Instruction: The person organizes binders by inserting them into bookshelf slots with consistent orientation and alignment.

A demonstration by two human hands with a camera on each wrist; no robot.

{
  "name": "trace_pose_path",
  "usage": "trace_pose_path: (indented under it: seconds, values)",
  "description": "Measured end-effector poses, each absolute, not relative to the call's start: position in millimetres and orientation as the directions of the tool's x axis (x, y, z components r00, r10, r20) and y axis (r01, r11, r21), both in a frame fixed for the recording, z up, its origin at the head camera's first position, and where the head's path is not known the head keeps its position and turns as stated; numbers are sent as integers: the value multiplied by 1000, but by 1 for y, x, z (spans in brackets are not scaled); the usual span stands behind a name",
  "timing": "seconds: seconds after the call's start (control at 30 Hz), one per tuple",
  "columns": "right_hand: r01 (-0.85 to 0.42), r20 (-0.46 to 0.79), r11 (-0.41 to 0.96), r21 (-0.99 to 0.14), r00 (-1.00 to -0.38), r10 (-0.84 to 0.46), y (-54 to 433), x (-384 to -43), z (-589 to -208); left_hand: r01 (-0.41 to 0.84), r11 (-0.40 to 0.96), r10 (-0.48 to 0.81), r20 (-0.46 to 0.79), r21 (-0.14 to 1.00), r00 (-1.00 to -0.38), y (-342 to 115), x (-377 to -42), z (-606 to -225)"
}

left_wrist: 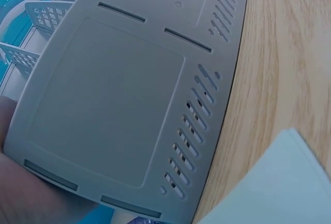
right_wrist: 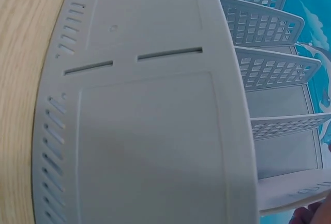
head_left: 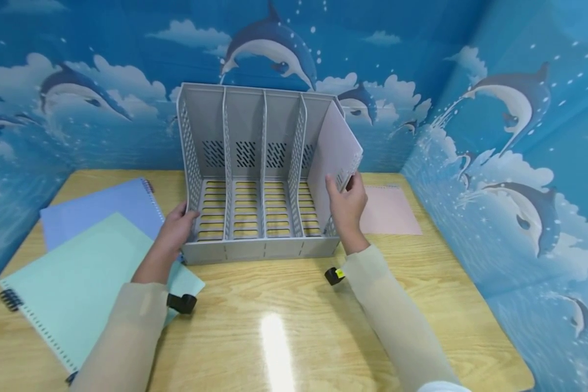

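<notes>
A grey file organizer (head_left: pixel 262 247) with upright perforated dividers (head_left: pixel 299 136) stands at the back of the table. My left hand (head_left: pixel 173 228) grips the front of its left side wall, with the thumb over the edge. In the rightmost slot leans a pale pink notebook (head_left: pixel 335 141), its upper corner sticking out past the organizer's right wall. My right hand (head_left: pixel 348 209) holds the notebook's front edge, thumb on the inner face. The organizer's front panel (left_wrist: pixel 103 100) fills most of the left wrist view, and also the front panel (right_wrist: pixel 150 141) in the right wrist view.
A green spiral notebook (head_left: pixel 88 272) overlaps a blue spiral notebook (head_left: pixel 93 209) on the left of the table. Another pink notebook (head_left: pixel 389 209) lies flat to the organizer's right. Dolphin-printed walls (head_left: pixel 534 179) border the table (head_left: pixel 255 337) behind and at both sides.
</notes>
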State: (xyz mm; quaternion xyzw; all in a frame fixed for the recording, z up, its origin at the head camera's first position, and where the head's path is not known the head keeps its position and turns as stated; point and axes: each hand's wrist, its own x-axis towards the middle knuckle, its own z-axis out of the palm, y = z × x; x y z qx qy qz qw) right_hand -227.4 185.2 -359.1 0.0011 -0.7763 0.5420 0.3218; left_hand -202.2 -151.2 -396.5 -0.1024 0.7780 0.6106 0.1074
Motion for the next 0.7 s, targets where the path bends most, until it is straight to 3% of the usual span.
trace_pose_path:
  seconds: [0.17,0.33,0.53,0.7]
  values:
    - [-336,479,408,-849,-814,328,187,-221,-359,-263,256,-70,-253,930,-965,-150,-198,-390]
    - [-312,479,450,-837,-816,324,191,-209,-355,-176,221,-308,-103,959,-946,-144,-189,-375]
    - [-389,560,453,-802,-752,347,203,-194,-346,138,172,-515,209,975,-831,-133,-176,-357]
    - [-463,609,421,-780,-716,341,217,-186,-343,508,294,-505,583,809,-636,-113,-167,-343]
